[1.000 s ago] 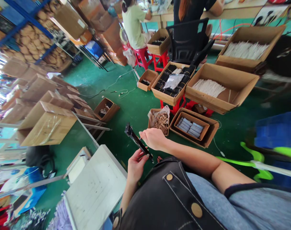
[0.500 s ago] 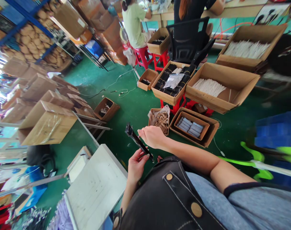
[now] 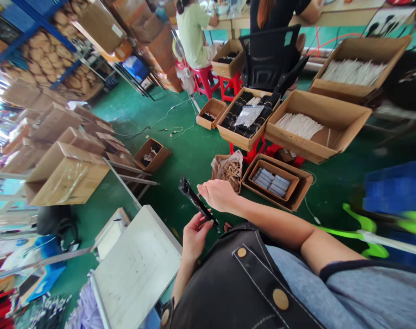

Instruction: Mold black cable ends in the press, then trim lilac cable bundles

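Note:
My left hand (image 3: 193, 235) is closed around the lower end of a slim black stick-like thing (image 3: 195, 198) with a blocky head. The stick is tilted, its head pointing up and to the left; I cannot tell its exact kind. Beside its middle, my right hand (image 3: 216, 195) is closed, fingers curled and thumb side toward the stick. Whatever its fingertips pinch is too small to make out. Both hands are in front of the black apron (image 3: 221, 283), above the green floor.
A white-topped table (image 3: 139, 265) stands at left. Ahead are a box of grey bundles (image 3: 252, 165), a box of black bundles (image 3: 224, 132) and a box of white strips (image 3: 297, 148). Two people sit at a far bench; a black chair (image 3: 269, 59) is behind one.
Hardly anything differs. The view has shifted very slightly, while both hands and the black stick keep nearly the same place and pose.

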The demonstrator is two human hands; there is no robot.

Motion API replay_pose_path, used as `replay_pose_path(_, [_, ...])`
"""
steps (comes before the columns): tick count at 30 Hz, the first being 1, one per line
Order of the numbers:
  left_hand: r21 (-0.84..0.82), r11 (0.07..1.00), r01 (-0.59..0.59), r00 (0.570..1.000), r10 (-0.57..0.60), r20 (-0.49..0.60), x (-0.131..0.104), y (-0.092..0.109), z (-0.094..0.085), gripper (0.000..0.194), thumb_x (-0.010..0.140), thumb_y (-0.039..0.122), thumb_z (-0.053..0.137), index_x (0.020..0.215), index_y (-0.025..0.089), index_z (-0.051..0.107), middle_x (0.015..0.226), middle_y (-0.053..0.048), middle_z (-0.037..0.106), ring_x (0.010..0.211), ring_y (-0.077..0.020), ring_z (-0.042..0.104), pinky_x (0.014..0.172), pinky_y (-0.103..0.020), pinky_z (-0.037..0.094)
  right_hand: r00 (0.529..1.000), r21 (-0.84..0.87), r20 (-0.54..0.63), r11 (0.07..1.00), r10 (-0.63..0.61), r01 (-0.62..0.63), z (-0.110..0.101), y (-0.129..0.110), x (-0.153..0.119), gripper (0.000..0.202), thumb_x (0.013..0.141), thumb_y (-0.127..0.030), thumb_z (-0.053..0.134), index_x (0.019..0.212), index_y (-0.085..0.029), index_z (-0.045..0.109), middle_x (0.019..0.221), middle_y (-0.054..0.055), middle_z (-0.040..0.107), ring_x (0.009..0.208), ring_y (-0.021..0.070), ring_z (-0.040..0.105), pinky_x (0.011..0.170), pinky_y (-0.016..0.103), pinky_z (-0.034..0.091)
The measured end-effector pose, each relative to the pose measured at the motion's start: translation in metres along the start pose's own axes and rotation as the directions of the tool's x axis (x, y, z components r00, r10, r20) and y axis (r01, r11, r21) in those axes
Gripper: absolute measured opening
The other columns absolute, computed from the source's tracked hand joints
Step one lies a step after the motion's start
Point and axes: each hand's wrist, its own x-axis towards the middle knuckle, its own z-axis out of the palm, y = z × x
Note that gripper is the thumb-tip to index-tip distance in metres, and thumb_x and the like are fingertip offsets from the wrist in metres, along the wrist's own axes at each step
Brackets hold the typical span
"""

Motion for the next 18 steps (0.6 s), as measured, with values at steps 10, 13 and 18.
replay_pose_path(10, [-0.005, 1.0, -0.024, 0.999, 0.024, -0.024, 0.002, 0.002, -0.001, 0.043, 0.069, 0.029, 0.081, 0.11, 0.018, 0.072, 0.105, -0.006, 0.075, 0.096, -0.0198, 0.068, 0.085, -0.032, 0.056, 0.996, 0.081, 0.084, 0.996, 0.036, -0.043, 0.013, 0.004, -0.004, 0.06, 0.105, -0.043, 0.018, 0.089, -0.021, 0.071, 0.093, 0.006, 0.073, 0.087, 0.0196, 0.068, 0.073, 0.027, 0.043])
replay_pose_path(13, [-0.012, 1.0, -0.023, 0.999, 0.023, -0.034, 0.003, 0.002, 0.001, 0.045, 0.068, 0.03, 0.082, 0.11, 0.019, 0.071, 0.104, -0.007, 0.075, 0.096, -0.0205, 0.069, 0.084, -0.032, 0.057, 0.995, 0.12, 0.092, 0.992, 0.038, -0.049, 0.014, 0.005, -0.003, 0.062, 0.105, -0.046, 0.017, 0.087, -0.02, 0.071, 0.09, 0.006, 0.073, 0.086, 0.0185, 0.067, 0.069, 0.026, 0.04])
replay_pose_path(18, [-0.046, 0.989, -0.142, 0.98, 0.134, -0.144, 0.004, 0.006, -0.003, 0.052, 0.07, 0.031, 0.082, 0.119, 0.023, 0.066, 0.115, -0.007, 0.072, 0.099, -0.0198, 0.069, 0.085, -0.031, 0.057, 0.991, 0.229, 0.134, 0.973, 0.008, -0.039, 0.021, 0.017, -0.006, 0.069, 0.102, -0.058, 0.018, 0.079, -0.019, 0.07, 0.081, 0.005, 0.072, 0.081, 0.0166, 0.066, 0.062, 0.025, 0.032])
